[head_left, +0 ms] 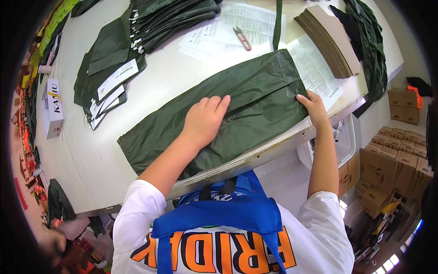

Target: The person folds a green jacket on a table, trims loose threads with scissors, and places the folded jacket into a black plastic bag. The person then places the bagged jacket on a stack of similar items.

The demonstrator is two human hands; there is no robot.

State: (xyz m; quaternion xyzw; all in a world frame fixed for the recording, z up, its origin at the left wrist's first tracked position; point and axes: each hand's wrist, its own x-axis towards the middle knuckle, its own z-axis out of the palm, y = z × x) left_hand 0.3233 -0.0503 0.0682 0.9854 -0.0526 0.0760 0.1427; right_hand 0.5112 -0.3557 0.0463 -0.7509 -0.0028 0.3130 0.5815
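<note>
A folded piece of dark green, thin shiny fabric (255, 93) lies slantwise along the table's near edge, creased lengthwise. My left hand (204, 119) rests flat on its middle with the fingers stretched out. At the right end of the fabric, my right hand (315, 108) grips the edge, thumb on top and the other fingers mostly hidden at the side. A narrow dark green strip (278, 25) runs from the far side down to the fabric's upper right corner. Pink-handled thread snips (242, 39) lie beyond the fabric on printed paper sheets (210, 34).
Stacked dark green folded pieces (173, 20) with white tags lie at the far left. A pile of brown cardboard sheets (326, 43) sits at the right, beside hanging green fabric (369, 50). A white box (53, 109) stands at the left edge; cartons (401, 155) fill the floor at right.
</note>
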